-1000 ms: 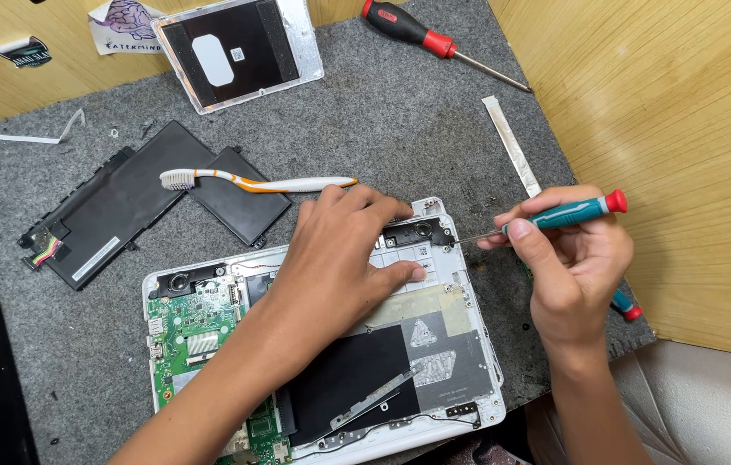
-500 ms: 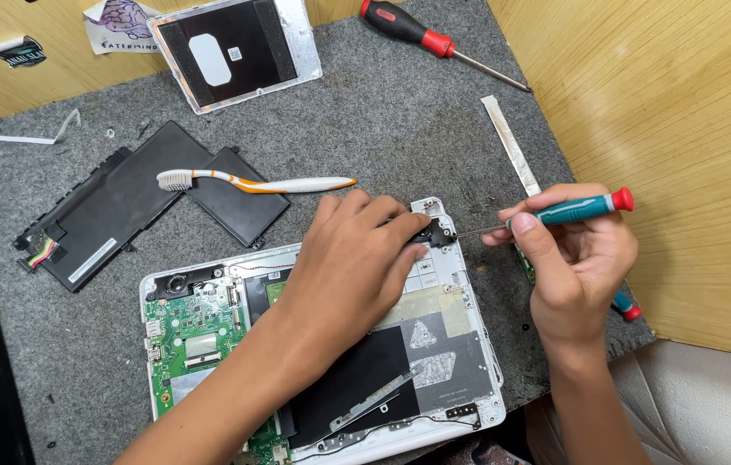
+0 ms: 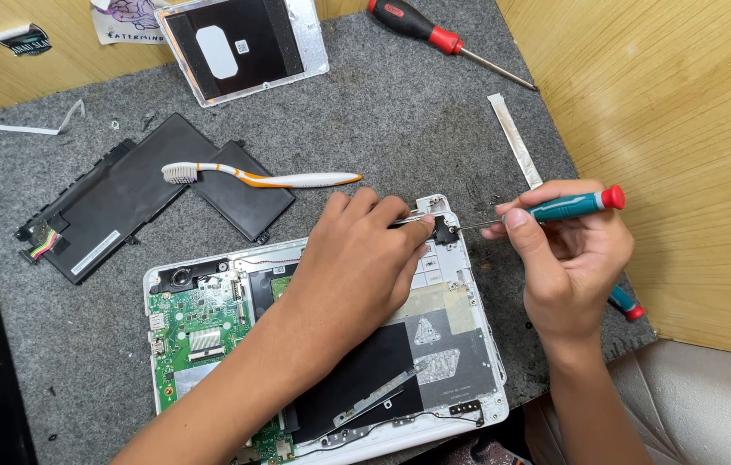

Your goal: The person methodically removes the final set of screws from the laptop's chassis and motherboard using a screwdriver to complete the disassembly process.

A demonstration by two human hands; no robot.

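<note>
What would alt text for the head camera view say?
A left hand pinches a small black part at the corner of an opened white laptop while the right hand points a teal screwdriver at it, on a grey mat.

Work surface: a grey felt mat (image 3: pixel 400 129) lying over a light wooden bench (image 3: pixel 684 129), whose grain shows along the right and top edges. Pale upholstered seating (image 3: pixel 710 405) at lower right. Even, soft lighting.
</note>
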